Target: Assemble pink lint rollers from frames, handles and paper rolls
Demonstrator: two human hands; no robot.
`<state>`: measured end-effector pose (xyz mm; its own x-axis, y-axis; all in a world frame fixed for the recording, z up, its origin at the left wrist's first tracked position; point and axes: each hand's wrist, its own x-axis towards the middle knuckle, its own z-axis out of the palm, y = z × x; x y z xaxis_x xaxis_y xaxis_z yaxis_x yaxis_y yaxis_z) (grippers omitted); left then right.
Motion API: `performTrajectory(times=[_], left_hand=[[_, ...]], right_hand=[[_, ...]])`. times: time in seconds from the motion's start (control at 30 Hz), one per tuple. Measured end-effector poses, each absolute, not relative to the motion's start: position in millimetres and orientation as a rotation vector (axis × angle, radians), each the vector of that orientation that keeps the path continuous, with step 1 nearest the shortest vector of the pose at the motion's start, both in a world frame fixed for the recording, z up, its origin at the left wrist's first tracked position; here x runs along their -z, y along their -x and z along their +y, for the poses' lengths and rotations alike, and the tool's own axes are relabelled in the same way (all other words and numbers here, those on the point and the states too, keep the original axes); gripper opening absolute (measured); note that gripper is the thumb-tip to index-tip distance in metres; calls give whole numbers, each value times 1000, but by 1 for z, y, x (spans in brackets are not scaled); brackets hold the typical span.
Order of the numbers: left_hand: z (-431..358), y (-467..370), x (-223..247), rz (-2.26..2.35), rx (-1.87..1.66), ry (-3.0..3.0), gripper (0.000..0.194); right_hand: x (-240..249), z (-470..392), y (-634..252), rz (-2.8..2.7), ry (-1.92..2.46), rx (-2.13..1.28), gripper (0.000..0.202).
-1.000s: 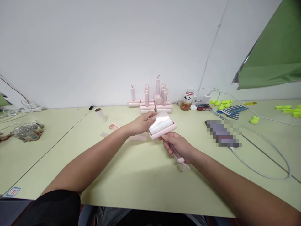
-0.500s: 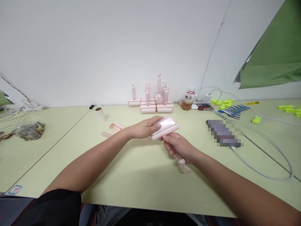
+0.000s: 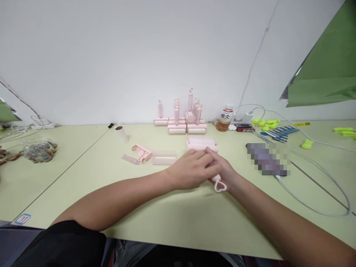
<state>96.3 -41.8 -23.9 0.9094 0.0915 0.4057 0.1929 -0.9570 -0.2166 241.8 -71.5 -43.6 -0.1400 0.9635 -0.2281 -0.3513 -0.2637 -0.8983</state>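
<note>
One heart-shaped loop: the near end of the pink roller, hanging out below the fingers and pointing back toward the person, slightly right.
Right hand: appears closed around the handle, its forearm slanting in from the lower right; the fingertips are hidden.
Left hand: palm down, laid across the handle and the right hand's fingers, its forearm coming in from the left with the elbow bent; whether it grips or only rests cannot be told.
Hands together: they overlap and touch, both on the handle side of the roller, neither clearly nearer to it.
Roller's axes: the handle, mostly covered, runs away from the person and a little left; the head lies crosswise at its far end, just beyond the knuckles, its translucent top facing up.
Left of the head: a clear cover lying lengthwise on the table, then pink parts and a clear strip, all out of the hands' touch.
Right of the hands: a dark, pixelated device with a white cable, well apart.
Farther left: an upright white roll.
By the wall: assembled pink rollers, handles upright, and a labelled bottle to their right.
</note>
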Motion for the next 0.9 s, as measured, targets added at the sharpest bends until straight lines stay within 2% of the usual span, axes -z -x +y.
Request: performTrajectory(times=[0.1,0.2,0.27,0.43,0.6,0.9], left_hand=[[-14,-97,22,-404,668,2863,25],[25,-86,5,-933,859,2889,23],[56,-71,-8,-1273,932,2852,23],[133,-27,-32,-1758,927,2746,12],[180,-5,-42,-1977,977,2827,9],[212,13,-57,-2206,921,2790,8]], right_hand=[[41,-74,-242,-771,877,-1713,47],[43,-76,-242,-816,820,-1783,59],[47,-76,-241,-837,869,-1770,57],[59,-74,-239,-854,980,-1720,45],[65,-72,-237,-907,1055,-1676,37],[73,-72,-235,-1000,1166,-1685,30]])
